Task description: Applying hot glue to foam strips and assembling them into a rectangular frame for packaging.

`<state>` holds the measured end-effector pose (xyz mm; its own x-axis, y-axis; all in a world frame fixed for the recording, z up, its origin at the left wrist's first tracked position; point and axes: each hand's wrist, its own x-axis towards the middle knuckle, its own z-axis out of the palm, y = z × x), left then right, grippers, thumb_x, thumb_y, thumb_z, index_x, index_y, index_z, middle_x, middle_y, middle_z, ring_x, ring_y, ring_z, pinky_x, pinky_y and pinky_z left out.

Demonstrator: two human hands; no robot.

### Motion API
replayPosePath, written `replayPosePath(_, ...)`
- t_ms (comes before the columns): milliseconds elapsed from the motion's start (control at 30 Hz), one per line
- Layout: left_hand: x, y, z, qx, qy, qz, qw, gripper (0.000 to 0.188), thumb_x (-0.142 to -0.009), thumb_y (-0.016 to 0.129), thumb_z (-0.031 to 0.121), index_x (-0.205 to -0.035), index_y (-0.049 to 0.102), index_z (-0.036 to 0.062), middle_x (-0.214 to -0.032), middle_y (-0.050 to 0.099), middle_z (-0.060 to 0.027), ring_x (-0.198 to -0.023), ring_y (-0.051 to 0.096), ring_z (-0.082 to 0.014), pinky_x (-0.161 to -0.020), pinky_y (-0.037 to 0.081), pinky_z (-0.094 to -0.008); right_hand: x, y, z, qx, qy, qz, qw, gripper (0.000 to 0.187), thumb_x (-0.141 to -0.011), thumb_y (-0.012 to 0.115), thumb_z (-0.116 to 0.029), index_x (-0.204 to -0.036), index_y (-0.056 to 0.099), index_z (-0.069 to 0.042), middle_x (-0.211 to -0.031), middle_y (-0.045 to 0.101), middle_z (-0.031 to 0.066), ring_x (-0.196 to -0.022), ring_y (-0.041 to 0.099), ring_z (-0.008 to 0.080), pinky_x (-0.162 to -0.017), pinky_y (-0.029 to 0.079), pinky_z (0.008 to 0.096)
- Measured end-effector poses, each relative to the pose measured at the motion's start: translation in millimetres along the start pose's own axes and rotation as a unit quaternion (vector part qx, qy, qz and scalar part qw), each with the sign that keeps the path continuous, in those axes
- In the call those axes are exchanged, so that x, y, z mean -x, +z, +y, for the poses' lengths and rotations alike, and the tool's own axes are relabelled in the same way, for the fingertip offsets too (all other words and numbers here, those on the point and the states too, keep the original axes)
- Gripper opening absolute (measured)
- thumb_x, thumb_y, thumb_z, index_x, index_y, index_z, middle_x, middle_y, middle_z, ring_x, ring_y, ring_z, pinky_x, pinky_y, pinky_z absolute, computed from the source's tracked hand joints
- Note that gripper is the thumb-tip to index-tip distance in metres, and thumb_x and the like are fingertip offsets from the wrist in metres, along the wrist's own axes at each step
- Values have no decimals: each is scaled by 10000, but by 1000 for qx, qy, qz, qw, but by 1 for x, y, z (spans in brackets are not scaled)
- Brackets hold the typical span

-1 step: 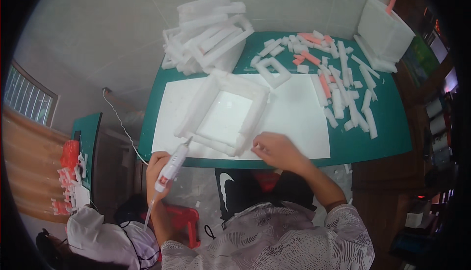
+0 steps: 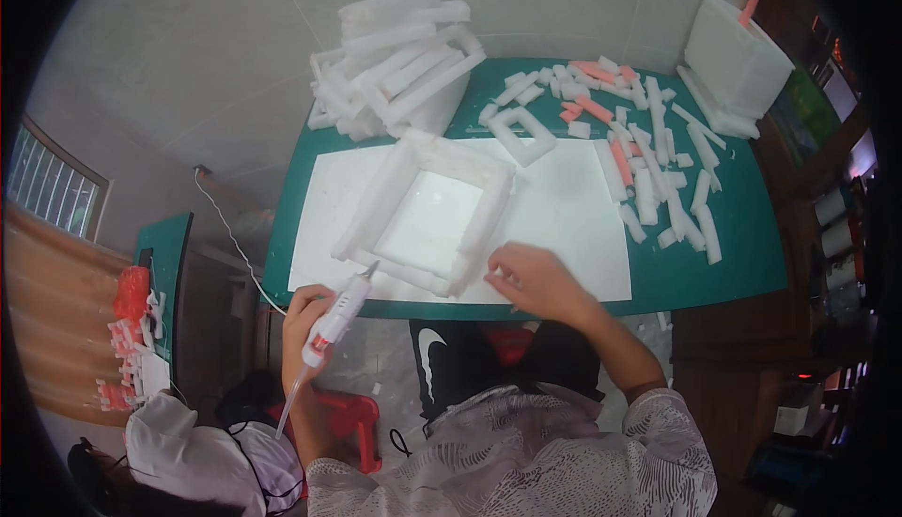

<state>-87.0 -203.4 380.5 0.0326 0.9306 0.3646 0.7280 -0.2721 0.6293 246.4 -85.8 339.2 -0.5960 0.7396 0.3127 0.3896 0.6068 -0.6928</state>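
My left hand [image 2: 301,322] is wrapped round a white hot glue gun [image 2: 336,323], with a long clear glue stick [image 2: 291,397] sticking out of its back end. The nozzle points up and right, at the near left side of a white foam box frame [image 2: 371,202]; whether it touches cannot be told. That frame, of thick foam walls, lies on a white board [image 2: 571,226] and stands open at the top. Just right of its near corner is my right hand [image 2: 534,284], fingers curled inward; anything between them is hidden.
Stacked foam frames [image 2: 395,71] stand at the back left of the green table [image 2: 742,245]. A small foam frame [image 2: 519,148] and many white and pink foam strips [image 2: 646,193] lie to the right. A large foam block [image 2: 728,61] stands at the back right. Another person [image 2: 193,456] is at lower left.
The glue gun has shifted slightly right, its nozzle moving along the near edge of the foam frame. My right hand has moved slightly up and right.
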Motion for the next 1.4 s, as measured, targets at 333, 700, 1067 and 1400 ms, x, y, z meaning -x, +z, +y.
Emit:
replayPosePath(333, -21, 45, 8, 34, 117, -135, 983, 313, -763, 677, 254, -961, 647, 14, -1060, 671, -160, -873, 636, -344, -767, 491, -390, -46, -46, -11, 62, -49, -99, 992, 459, -877, 559, -127, -1333, 513, -141, -857, 640, 159, -746, 611, 325, -705, 484, 392)
replayPosePath(700, -26, 59, 20, 1, 129, -99, 987, 274, -786, 630, 220, -957, 651, 7, -999, 675, -167, -880, 647, -359, -769, 504, -396, -52, -24, 11, 48, -65, -112, 990, 291, -919, 522, -150, -1197, 594, -110, -988, 670, 170, -882, 640, 348, -796, 492, 418)
replayPosePath(1067, -25, 66, 16, -31, 142, -85, 986, 278, -729, 695, 183, -939, 621, 17, -987, 673, -143, -845, 636, -337, -728, 483, -403, -53, -23, 12, 31, -47, -122, 991, 260, -940, 508, -171, -1184, 572, -110, -960, 662, 184, -895, 617, 373, -812, 468, 457)
replayPosePath(1400, -20, 74, 7, -38, 132, -58, 989, 283, -803, 669, 258, -941, 594, 22, -929, 656, -157, -785, 606, -367, -693, 470, -406, -56, -24, 8, -1, -54, -84, 995, 258, -916, 530, -122, -1164, 588, -85, -975, 660, 193, -893, 625, 373, -807, 479, 406)
